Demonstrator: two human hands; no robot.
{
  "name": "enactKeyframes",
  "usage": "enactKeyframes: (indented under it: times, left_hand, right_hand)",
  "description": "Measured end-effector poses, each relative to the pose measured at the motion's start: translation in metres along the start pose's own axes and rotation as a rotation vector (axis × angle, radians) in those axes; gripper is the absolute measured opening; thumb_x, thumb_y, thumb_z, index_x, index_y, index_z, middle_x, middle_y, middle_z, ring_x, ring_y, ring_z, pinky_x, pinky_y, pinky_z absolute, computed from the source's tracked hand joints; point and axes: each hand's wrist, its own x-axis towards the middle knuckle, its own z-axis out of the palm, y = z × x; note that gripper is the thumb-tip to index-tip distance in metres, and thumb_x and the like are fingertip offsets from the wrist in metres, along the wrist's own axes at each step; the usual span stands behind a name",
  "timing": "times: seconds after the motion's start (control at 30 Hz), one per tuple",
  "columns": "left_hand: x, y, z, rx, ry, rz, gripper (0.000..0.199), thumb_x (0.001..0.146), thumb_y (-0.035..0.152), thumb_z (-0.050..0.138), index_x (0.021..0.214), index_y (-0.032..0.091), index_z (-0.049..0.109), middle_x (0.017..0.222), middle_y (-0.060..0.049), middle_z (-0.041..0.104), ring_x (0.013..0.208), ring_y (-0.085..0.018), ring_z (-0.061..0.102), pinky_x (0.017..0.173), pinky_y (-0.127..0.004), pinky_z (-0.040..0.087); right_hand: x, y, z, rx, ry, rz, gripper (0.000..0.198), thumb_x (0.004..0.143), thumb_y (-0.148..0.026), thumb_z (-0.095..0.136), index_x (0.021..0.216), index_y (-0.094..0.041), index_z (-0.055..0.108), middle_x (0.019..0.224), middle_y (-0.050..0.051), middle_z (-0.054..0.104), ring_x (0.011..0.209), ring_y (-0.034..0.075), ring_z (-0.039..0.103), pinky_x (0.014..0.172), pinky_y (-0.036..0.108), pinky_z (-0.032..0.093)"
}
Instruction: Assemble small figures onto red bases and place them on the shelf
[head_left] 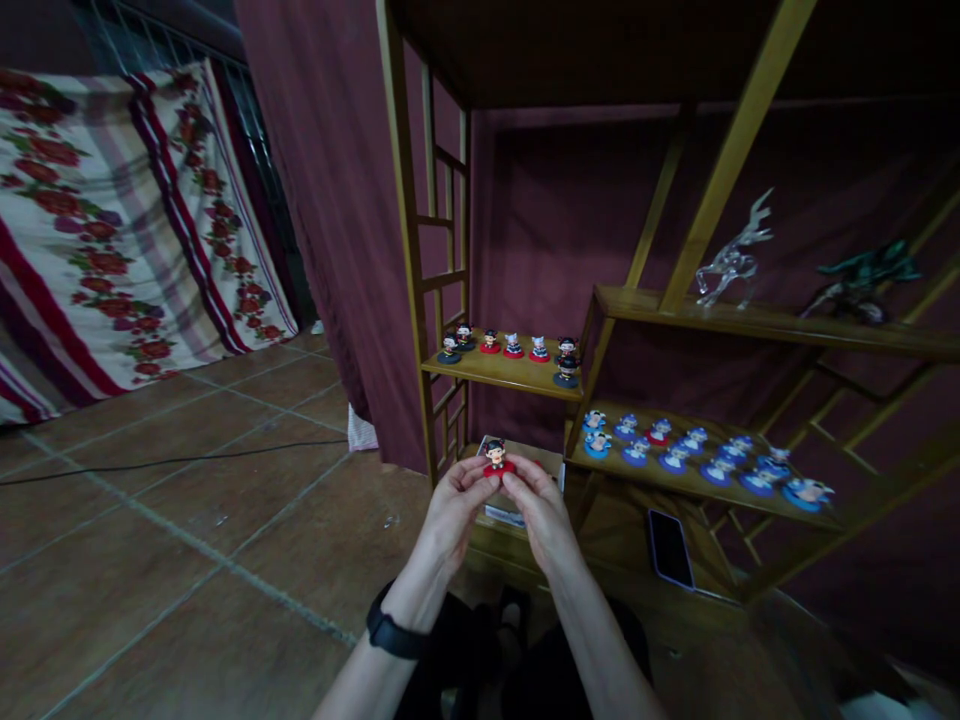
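Between both hands I hold a small doll figurine (496, 456) with black hair and a round red base, upright. My left hand (459, 500) grips the left side of its base with thumb and fingers. On the other side, my right hand (534, 500) pinches the base in the same way. Behind my hands sits an open box (555, 466), partly hidden by them; its contents cannot be made out. Above, a wooden shelf (502, 371) carries several similar figurines on red and dark bases, among them a white-and-red one (538, 348).
A lower shelf (652, 475) at right holds several blue and purple figurines. Below it lies a phone (671, 549). A clear deer ornament (735, 255) and a dark green ornament (866, 280) stand on the upper right board. A black cable (172, 460) crosses the tiled floor at left.
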Motion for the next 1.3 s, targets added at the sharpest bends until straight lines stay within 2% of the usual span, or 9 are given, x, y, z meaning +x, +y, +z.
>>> enactKeyframes:
  times: [0.23,0.4,0.7,0.97,1.13,1.3]
  left_hand:
    - [0.006,0.001,-0.002,-0.079,-0.032,-0.07,0.034,0.061,0.007,0.073,0.094,0.012,0.064,0.091,-0.008,0.068,0.08,-0.013,0.063,0.08,-0.023,0.048]
    - [0.007,0.003,0.002,-0.116,0.007,-0.098,0.027,0.064,0.008,0.071,0.091,0.011,0.065,0.091,-0.008,0.068,0.082,-0.014,0.064,0.082,-0.025,0.049]
    - [0.008,0.005,0.007,-0.059,-0.026,-0.089,0.014,0.069,0.015,0.068,0.082,0.01,0.065,0.083,-0.007,0.067,0.075,-0.013,0.064,0.078,-0.025,0.051]
    - [0.007,0.009,0.011,-0.018,-0.023,-0.081,0.022,0.067,0.016,0.07,0.087,0.011,0.064,0.086,-0.009,0.068,0.075,-0.014,0.064,0.079,-0.027,0.05]
    - [0.007,0.008,0.011,0.046,-0.032,-0.007,0.037,0.06,0.015,0.075,0.095,0.012,0.061,0.097,-0.011,0.067,0.085,-0.017,0.064,0.082,-0.028,0.047]
    - [0.006,0.008,0.012,0.119,-0.015,0.055,0.047,0.053,0.015,0.079,0.096,0.012,0.061,0.096,-0.011,0.068,0.087,-0.018,0.063,0.086,-0.031,0.044]
  right_hand:
    - [0.001,-0.005,0.002,-0.062,0.0,-0.072,0.032,0.068,-0.031,0.067,0.098,-0.023,0.06,0.1,0.004,0.065,0.096,0.019,0.059,0.088,0.036,0.044]
    - [0.005,-0.003,-0.002,-0.138,0.006,-0.13,0.026,0.071,-0.033,0.064,0.093,-0.022,0.059,0.095,0.003,0.065,0.091,0.018,0.059,0.084,0.034,0.046]
    - [0.013,-0.002,-0.009,-0.21,-0.016,-0.189,0.02,0.072,-0.035,0.063,0.085,-0.021,0.058,0.086,0.003,0.064,0.082,0.018,0.06,0.074,0.032,0.049]
    - [0.013,-0.004,-0.012,-0.204,-0.055,-0.187,0.021,0.071,-0.033,0.062,0.089,-0.021,0.059,0.087,0.003,0.066,0.082,0.018,0.062,0.079,0.034,0.049]
    - [0.002,-0.016,-0.011,-0.132,-0.084,-0.122,0.029,0.073,-0.031,0.061,0.099,-0.021,0.061,0.097,0.004,0.067,0.094,0.02,0.06,0.091,0.039,0.044]
    - [-0.002,-0.02,-0.011,-0.053,-0.075,-0.096,0.039,0.069,-0.034,0.066,0.105,-0.021,0.06,0.107,0.006,0.065,0.102,0.022,0.058,0.096,0.042,0.04]
